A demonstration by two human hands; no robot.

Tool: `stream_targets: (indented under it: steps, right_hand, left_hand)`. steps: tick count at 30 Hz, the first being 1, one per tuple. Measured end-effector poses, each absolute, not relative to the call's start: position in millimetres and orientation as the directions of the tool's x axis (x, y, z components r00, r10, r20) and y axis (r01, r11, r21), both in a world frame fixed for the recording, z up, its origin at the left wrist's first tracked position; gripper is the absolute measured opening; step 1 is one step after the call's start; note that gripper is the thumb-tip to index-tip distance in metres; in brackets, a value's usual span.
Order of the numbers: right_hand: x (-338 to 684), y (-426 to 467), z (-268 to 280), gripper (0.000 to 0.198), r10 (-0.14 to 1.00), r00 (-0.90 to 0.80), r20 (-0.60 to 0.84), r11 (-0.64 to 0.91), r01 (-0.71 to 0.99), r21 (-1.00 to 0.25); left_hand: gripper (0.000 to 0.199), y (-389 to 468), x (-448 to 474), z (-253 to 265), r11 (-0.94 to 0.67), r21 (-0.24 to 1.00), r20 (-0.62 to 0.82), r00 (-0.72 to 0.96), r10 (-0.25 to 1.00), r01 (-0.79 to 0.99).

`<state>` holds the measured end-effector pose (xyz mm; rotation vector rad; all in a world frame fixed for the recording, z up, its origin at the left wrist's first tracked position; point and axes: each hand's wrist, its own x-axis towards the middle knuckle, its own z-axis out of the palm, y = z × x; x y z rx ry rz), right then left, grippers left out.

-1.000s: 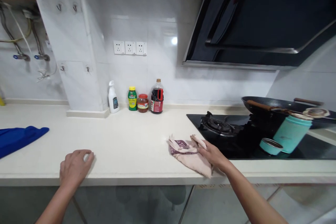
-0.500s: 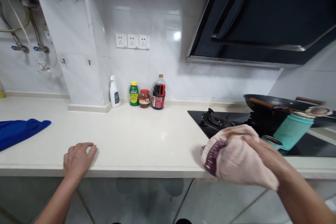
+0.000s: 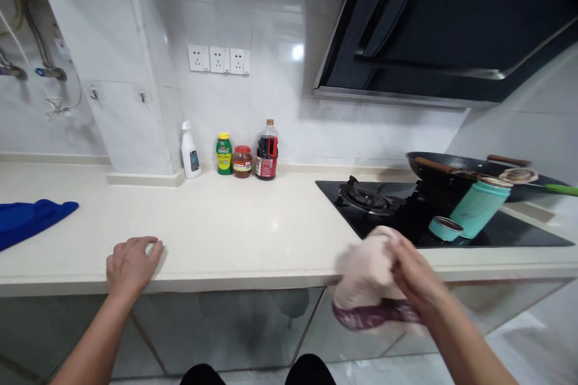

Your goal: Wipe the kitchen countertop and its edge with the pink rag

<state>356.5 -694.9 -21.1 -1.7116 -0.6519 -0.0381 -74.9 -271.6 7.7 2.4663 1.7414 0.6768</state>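
Here the right hand (image 3: 413, 271) holds cloth (image 3: 366, 274), purple print (image 3: 361, 317) blurred

A pale countertop (image 3: 235, 222) bears a blue cloth (image 3: 36, 219), three bottles (image 3: 224, 154), a jar (image 3: 242, 165) and a hob (image 3: 510, 231)

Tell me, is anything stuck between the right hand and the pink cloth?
No, nothing that I can see. The right hand is gripping the pink cloth directly. The teal container and small teal cup stand farther back on the black stovetop, not between them.

Open counter (image 3: 235, 228) midway — bottles (image 3: 266, 159) behind, flask (image 3: 481, 210) right
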Motion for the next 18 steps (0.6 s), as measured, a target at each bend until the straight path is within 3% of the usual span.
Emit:
stream_targets:
  steps: [2,3,6,9,14,18]
  right_hand:
    - [344.6,-668.6,-34.9,0.084,0.475,0.783,0.401,-0.198,0.539,-0.819]
    - [342.0,-663.5,-41.7,0.086,0.551,0.711,0.437,-0.26,0.644,-0.719]
    - [348.4,-673.2,-57.1,0.076,0.813,0.394,0.429,-0.309,0.916,-0.256]
    - [364.3,-691.5,-59.5,0.075,0.903,0.259,0.344,-0.286,0.958,0.029]
    - [370.0,-681.2,-50.1,0.077,0.936,0.119,0.331,-0.198,0.956,0.215]
    - [341.5,-652.1,-48.5,0.11,0.94,-0.063,0.336,-0.026,0.967,0.253]
  left_hand:
    - [0.047,-271.5,-75.6,6.2,-0.37,0.29,0.331,0.271,0.904,0.883]
    - [0.047,-271.3,-75.9,5.4,-0.373,0.292,0.338,0.271,0.902,0.881]
    - [0.046,-270.7,-75.9,3.7,-0.384,0.292,0.359,0.272,0.893,0.876]
    - [0.047,-270.7,-75.0,3.4,-0.387,0.281,0.367,0.274,0.889,0.878]
    - [0.046,-273.2,-72.2,3.1,-0.38,0.272,0.377,0.266,0.888,0.884]
    - [0.044,-276.8,-70.3,2.9,-0.386,0.323,0.385,0.253,0.888,0.864]
